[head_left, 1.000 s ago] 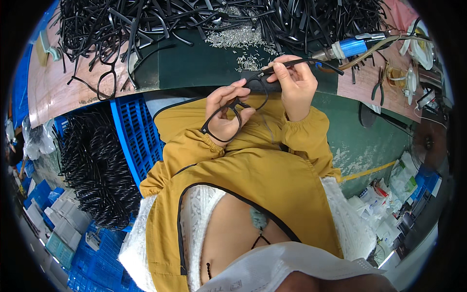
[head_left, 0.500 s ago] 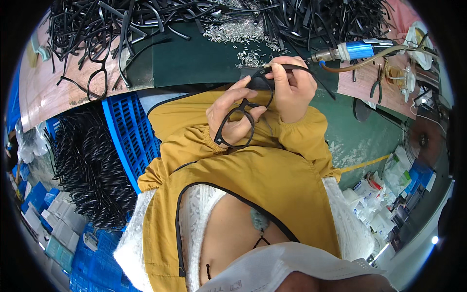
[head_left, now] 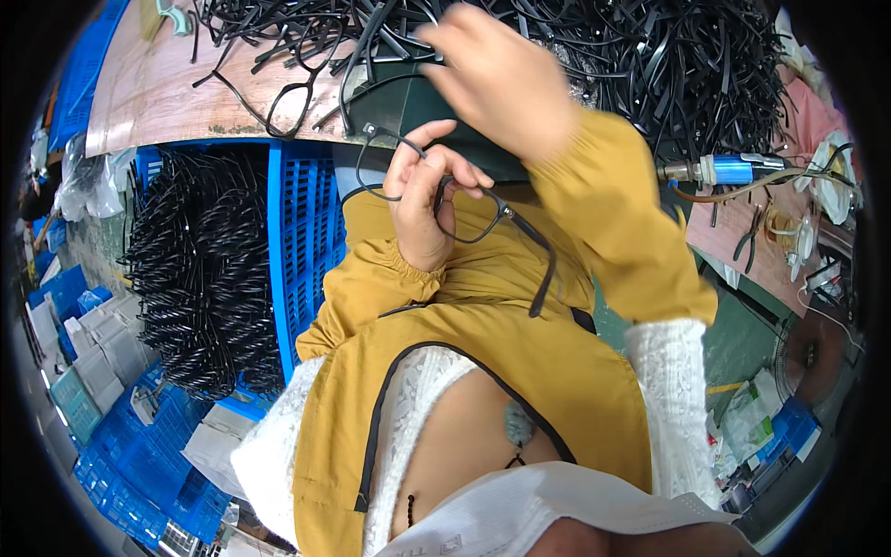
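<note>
My left hand (head_left: 422,200) is closed around the middle of a black eyeglass frame (head_left: 506,213). One rim shows on each side of the fingers. From the frame's right end a black temple arm (head_left: 549,265) hangs down over my lap; at the left end I see no temple arm. My right hand (head_left: 506,84), blurred by motion, is stretched over the bench at the near side of a heap of loose black temple arms (head_left: 687,79). Its thumb and fingers are apart, with nothing visible between them.
Another black eyeglass frame (head_left: 292,102) lies at the bench's left edge. A blue powered screwdriver (head_left: 733,170) with a hose and pliers (head_left: 745,237) lie at the right. Below the bench, a blue crate (head_left: 302,232) stands beside bundled black temple arms (head_left: 204,278).
My right hand has let go of the glasses and swung up and left toward the heap. My left hand has turned the frame, so its temple arm now points down to the right.
</note>
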`<state>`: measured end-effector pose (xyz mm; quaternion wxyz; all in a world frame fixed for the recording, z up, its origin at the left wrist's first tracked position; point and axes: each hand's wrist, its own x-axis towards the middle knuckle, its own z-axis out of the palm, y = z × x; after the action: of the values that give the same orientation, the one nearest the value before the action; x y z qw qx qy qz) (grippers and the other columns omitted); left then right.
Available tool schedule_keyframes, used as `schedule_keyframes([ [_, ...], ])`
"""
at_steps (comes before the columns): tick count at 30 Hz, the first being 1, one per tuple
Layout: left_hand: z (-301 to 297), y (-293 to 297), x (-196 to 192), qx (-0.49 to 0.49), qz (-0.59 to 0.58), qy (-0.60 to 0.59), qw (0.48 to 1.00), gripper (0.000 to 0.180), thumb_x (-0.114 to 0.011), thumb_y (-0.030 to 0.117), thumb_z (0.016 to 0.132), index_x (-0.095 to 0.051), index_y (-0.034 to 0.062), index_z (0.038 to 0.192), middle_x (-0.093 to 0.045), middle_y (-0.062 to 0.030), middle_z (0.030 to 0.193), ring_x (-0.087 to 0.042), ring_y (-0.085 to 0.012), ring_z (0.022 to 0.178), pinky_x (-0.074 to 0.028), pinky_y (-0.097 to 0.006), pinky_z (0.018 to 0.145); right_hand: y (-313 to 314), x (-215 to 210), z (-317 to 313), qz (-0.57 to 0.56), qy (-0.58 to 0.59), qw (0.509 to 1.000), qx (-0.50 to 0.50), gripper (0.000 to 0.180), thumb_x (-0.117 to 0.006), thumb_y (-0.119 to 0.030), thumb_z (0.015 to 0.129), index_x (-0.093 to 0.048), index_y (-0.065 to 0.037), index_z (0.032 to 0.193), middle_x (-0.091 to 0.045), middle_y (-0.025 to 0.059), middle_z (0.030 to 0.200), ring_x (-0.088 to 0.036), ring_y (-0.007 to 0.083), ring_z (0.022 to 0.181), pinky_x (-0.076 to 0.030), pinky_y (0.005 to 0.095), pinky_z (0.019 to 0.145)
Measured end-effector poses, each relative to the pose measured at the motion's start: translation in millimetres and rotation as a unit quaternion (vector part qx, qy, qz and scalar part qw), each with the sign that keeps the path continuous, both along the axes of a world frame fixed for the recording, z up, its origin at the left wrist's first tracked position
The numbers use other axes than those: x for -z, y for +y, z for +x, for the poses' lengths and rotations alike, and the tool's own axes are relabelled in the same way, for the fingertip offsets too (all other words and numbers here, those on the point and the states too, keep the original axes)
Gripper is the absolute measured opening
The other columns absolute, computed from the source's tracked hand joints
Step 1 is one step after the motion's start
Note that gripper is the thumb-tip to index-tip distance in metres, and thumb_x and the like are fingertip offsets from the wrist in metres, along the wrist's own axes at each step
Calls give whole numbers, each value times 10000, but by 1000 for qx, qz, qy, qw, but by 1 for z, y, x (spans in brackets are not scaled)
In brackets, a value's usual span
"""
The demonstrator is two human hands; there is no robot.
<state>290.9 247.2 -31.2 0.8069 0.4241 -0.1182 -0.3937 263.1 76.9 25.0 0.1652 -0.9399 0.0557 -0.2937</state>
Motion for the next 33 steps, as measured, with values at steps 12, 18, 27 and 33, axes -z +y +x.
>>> schedule_keyframes([
  [12, 113, -27, -16, -31, 63, -51, 996, 423, -363, 384, 1098, -480, 66, 844, -714, -188, 1054, -660, -247, 1002, -482, -380, 969, -80, -62, 36, -226, 226, 938, 131, 167, -642, -124, 804, -703, 2, 894, -728, 206, 832, -725, 371, 748, -583, 463, 679],
  [18, 91, -64, -36, 119, -83, 76, 986, 376, -427, 344, 1068, -500, 45, 853, -649, -159, 864, -690, -334, 814, -585, -422, 752, -51, -66, -101, -16, 142, 983, 114, 252, -702, -30, 882, -617, 23, 1114, -685, 94, 849, -712, 239, 720, -571, 341, 604],
  [27, -41, -31, -16, 470, 229, 188, 831, 415, -466, 197, 1011, -624, 27, 1356, -619, -47, 682, -648, -158, 600, -404, -222, 506, 14, 51, -178, 609, -42, 779, 145, 131, -694, 33, 951, -661, 48, 1077, -687, 63, 895, -672, 100, 721, -549, 218, 594],
  [33, -39, -35, -19, 474, 198, 178, 839, 461, -481, 177, 996, -549, 18, 1424, -618, -59, 675, -648, -172, 546, -343, -224, 451, 11, 47, -178, 544, -35, 831, 114, 83, -706, 48, 925, -683, 56, 1004, -684, 55, 879, -646, 66, 669, -514, 204, 557],
])
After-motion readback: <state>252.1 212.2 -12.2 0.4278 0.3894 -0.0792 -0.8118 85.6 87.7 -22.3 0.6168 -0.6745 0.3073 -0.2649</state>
